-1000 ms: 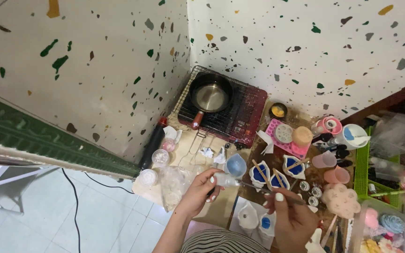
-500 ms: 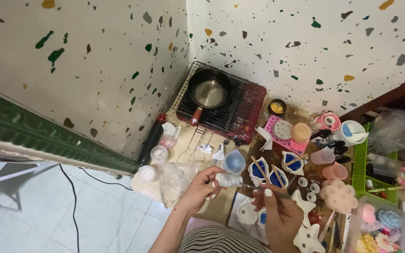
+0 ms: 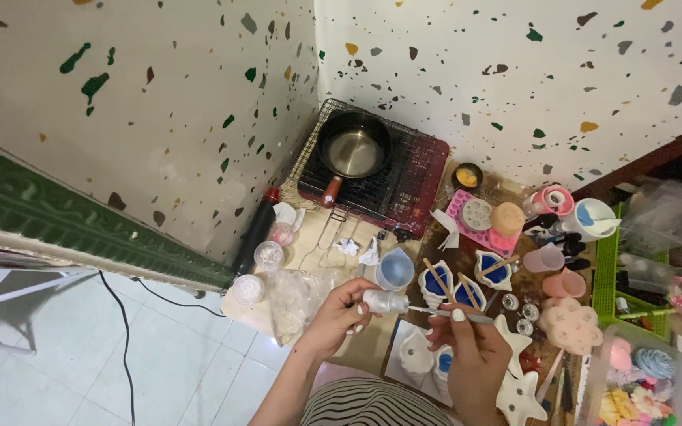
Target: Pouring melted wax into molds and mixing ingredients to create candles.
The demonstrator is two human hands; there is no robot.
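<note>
Hands meet over a crowded craft table set against a speckled terrazzo wall, seen from the head camera. The left hand (image 3: 339, 314) is closed around a small silvery bottle (image 3: 384, 300), held on its side just below a clear cup of blue liquid (image 3: 395, 270). The right hand (image 3: 475, 355) pinches a thin stick (image 3: 455, 315) whose tip points toward the bottle's mouth; whether it goes inside cannot be told. Bottle and stick sit at the table's near edge, above the person's striped lap.

Just right of the bottle stand three white moulds filled with blue (image 3: 467, 285), wooden sticks resting in them. White star-shaped casts (image 3: 518, 390) lie by the right wrist, and a pale pink paw-shaped mould (image 3: 570, 325) sits farther right. Pink plastic cups (image 3: 554, 268) stand near a green basket (image 3: 603, 276).

At the back of the table a black saucepan with a red handle (image 3: 353, 150) rests on a wire rack over a dark red stove (image 3: 412, 185). Small clear lidded jars (image 3: 266, 254) and a crumpled plastic bag (image 3: 290, 300) lie to the left of the hands. A clear box of coloured trinkets (image 3: 633, 383) fills the lower right corner. A black cable (image 3: 124, 331) trails across the tiled floor.
</note>
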